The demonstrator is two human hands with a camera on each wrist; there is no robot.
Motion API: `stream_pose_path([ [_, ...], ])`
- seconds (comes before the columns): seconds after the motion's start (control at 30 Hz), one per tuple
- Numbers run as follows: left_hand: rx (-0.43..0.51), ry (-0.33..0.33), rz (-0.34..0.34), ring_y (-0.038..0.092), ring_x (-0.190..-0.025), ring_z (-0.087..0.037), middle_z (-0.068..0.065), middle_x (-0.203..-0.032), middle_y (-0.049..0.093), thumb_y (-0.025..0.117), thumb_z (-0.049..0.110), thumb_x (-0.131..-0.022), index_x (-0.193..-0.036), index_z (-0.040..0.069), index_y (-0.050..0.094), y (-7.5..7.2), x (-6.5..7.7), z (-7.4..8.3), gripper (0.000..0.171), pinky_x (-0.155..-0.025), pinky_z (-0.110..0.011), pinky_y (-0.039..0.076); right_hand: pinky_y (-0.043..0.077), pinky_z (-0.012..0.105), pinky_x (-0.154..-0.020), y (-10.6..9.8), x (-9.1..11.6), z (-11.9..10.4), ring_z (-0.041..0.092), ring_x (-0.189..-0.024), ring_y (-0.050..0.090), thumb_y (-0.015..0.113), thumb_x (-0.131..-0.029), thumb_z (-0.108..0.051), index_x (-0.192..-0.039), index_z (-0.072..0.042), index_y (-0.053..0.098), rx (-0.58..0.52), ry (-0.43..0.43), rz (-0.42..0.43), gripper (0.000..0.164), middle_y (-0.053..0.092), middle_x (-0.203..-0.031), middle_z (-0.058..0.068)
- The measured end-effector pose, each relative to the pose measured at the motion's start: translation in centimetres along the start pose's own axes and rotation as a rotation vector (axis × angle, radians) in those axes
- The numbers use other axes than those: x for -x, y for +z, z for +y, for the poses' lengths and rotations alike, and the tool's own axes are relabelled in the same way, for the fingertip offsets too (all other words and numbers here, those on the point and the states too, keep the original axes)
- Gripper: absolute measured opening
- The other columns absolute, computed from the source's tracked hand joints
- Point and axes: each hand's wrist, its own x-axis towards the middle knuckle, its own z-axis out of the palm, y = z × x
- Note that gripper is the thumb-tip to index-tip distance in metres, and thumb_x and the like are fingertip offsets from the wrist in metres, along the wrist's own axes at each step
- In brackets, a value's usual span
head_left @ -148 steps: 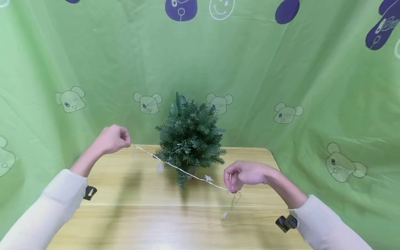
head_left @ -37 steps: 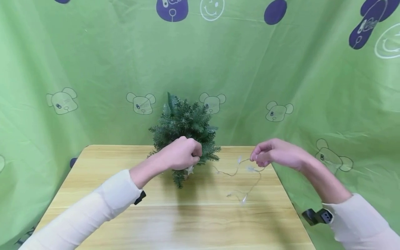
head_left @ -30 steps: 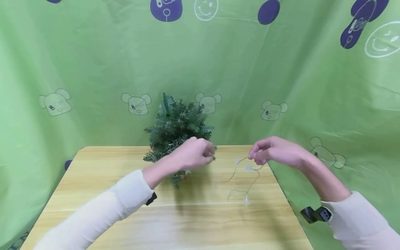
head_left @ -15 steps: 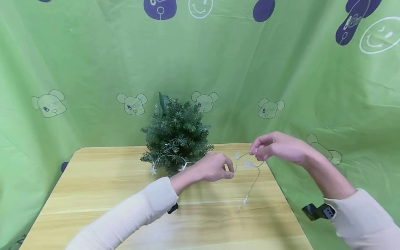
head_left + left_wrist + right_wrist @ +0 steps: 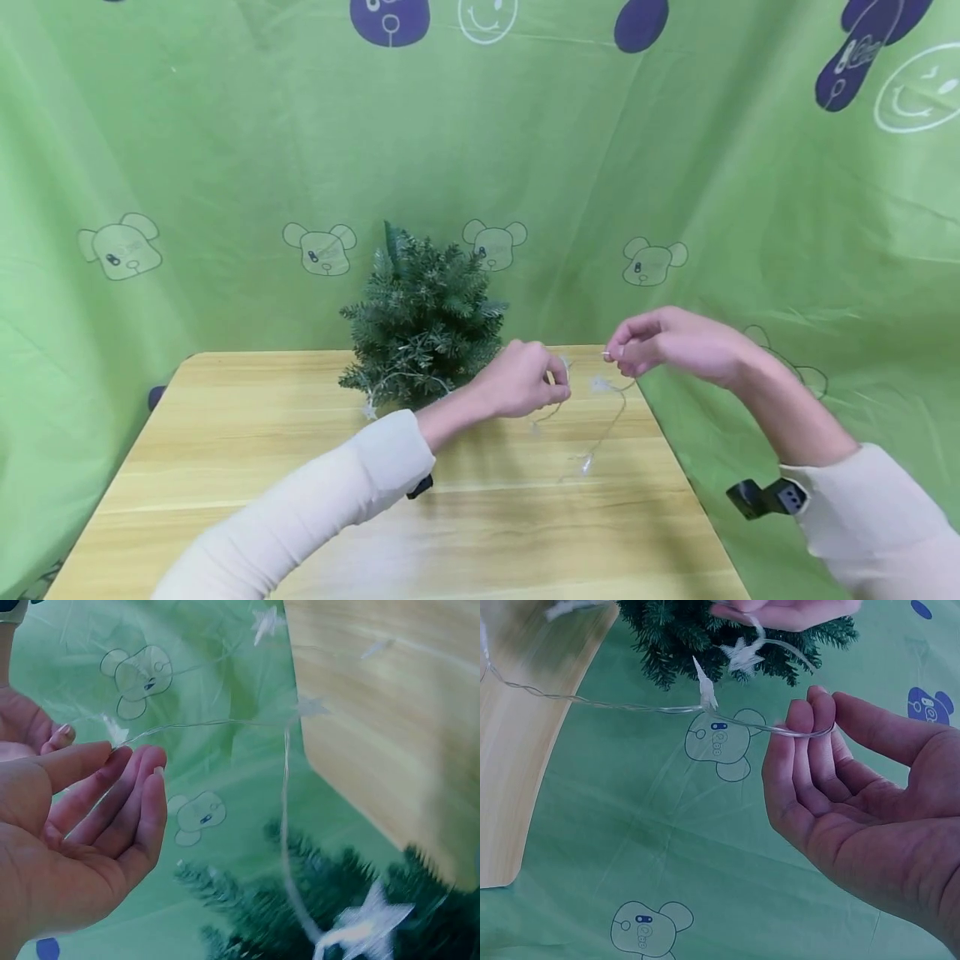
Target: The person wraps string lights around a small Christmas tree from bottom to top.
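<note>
A string of star lights on a thin clear wire runs between both hands, right of the small artificial Christmas tree. Part of the wire curves across the tree's lower front branches, with a star hanging at the left. My left hand pinches the wire between thumb and fingers beside the tree's right edge; the left wrist view shows a star large in front of the branches. Farther right, my right hand pinches another stretch at its fingertips. From it, loose wire with stars dangles over the table.
The tree stands near the back of a light wooden table, its base hidden by my left forearm. A green printed curtain closes off the back and sides. The table's right edge lies below my right hand.
My left hand has gone from left of the tree, across its front, to its right side. My right hand has moved right and up. The wire, earlier stretched before the tree, now curves over its front.
</note>
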Motion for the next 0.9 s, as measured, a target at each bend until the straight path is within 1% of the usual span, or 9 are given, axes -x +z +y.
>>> stream_pose_path([
  [0.1,0.021,-0.001,0.036,0.061,-0.059,-0.001,0.0,-0.107,0.078,0.07,0.015,-0.093,-0.089,0.016,0.079,-1.4,-0.2,0.1,0.01,-0.06,-0.015,0.051,0.047,0.052,-0.097,-0.5,-0.2,0.2,0.027,-0.106,0.063,0.062,-0.097,-0.026,-0.116,-0.007,0.065,-0.006,-0.004,0.004,0.028,0.068,-0.111,0.011],
  [0.13,0.029,-0.006,0.047,0.057,-0.055,-0.002,-0.001,-0.107,0.078,0.07,0.013,-0.093,-0.088,0.015,0.078,-1.9,-0.3,0.2,0.01,-0.055,-0.014,0.048,0.047,0.053,-0.098,-0.6,-0.3,0.3,0.027,-0.106,0.063,0.063,-0.096,-0.025,-0.117,-0.006,0.065,-0.011,-0.007,0.002,0.028,0.067,-0.11,0.011],
  [0.2,0.048,-0.025,0.078,0.051,-0.048,-0.003,-0.002,-0.1,0.078,0.069,0.012,-0.092,-0.088,0.014,0.077,-3.3,-0.4,0.5,0.009,-0.045,-0.013,0.042,0.047,0.054,-0.098,-1.0,-0.4,0.7,0.027,-0.107,0.063,0.063,-0.096,-0.024,-0.117,-0.006,0.065,-0.019,-0.015,-0.007,0.028,0.067,-0.11,0.012],
  [0.3,0.078,-0.049,0.116,0.046,-0.044,-0.005,0.002,-0.077,0.074,0.07,0.013,-0.092,-0.086,0.013,0.074,-5.5,-0.4,1.3,0.007,-0.039,-0.015,0.036,0.045,0.057,-0.102,-1.7,-0.7,1.2,0.028,-0.11,0.062,0.065,-0.094,-0.021,-0.117,-0.005,0.065,-0.03,-0.022,-0.035,0.028,0.068,-0.111,0.012],
  [0.33,0.088,-0.056,0.124,0.047,-0.043,-0.005,0.003,-0.071,0.071,0.07,0.013,-0.092,-0.086,0.013,0.073,-6.3,-0.3,1.7,0.007,-0.038,-0.015,0.036,0.045,0.058,-0.103,-1.9,-0.7,1.3,0.028,-0.111,0.062,0.065,-0.094,-0.02,-0.117,-0.004,0.064,-0.036,-0.024,-0.05,0.028,0.068,-0.112,0.012],
  [0.43,0.079,-0.048,0.136,0.049,-0.044,-0.006,0.003,-0.066,0.068,0.071,0.017,-0.093,-0.085,0.014,0.072,-8.3,-0.2,2.8,0.009,-0.039,-0.017,0.038,0.041,0.062,-0.105,-2.4,-0.9,1.6,0.029,-0.113,0.061,0.066,-0.094,-0.021,-0.117,-0.004,0.064,-0.047,-0.025,-0.087,0.028,0.068,-0.115,0.013],
  [0.63,-0.009,-0.026,0.181,0.052,-0.049,-0.007,0.005,-0.075,0.071,0.07,0.024,-0.094,-0.086,0.017,0.071,-11.5,-0.2,4.6,0.011,-0.044,-0.017,0.04,0.038,0.065,-0.106,-2.7,-1.0,1.2,0.03,-0.117,0.06,0.067,-0.094,-0.026,-0.117,-0.007,0.067,-0.036,-0.042,-0.105,0.03,0.068,-0.118,0.011],
  [0.77,-0.076,-0.046,0.228,0.05,-0.05,-0.007,0.004,-0.081,0.072,0.07,0.025,-0.094,-0.089,0.016,0.072,-12.6,-0.7,4.9,0.01,-0.046,-0.017,0.04,0.036,0.064,-0.108,-2.9,-1.0,0.8,0.028,-0.117,0.06,0.068,-0.094,-0.028,-0.116,-0.007,0.068,-0.032,-0.037,-0.082,0.03,0.069,-0.117,0.009],
  [0.9,-0.129,-0.068,0.292,0.056,-0.055,-0.009,0.003,-0.083,0.072,0.067,0.02,-0.094,-0.091,0.016,0.073,-13.1,-1.7,4.6,0.008,-0.051,-0.019,0.046,0.039,0.057,-0.11,-2.8,-1.1,0.8,0.028,-0.115,0.062,0.068,-0.095,-0.027,-0.116,-0.004,0.067,-0.091,-0.021,-0.071,0.03,0.068,-0.117,0.012],
])
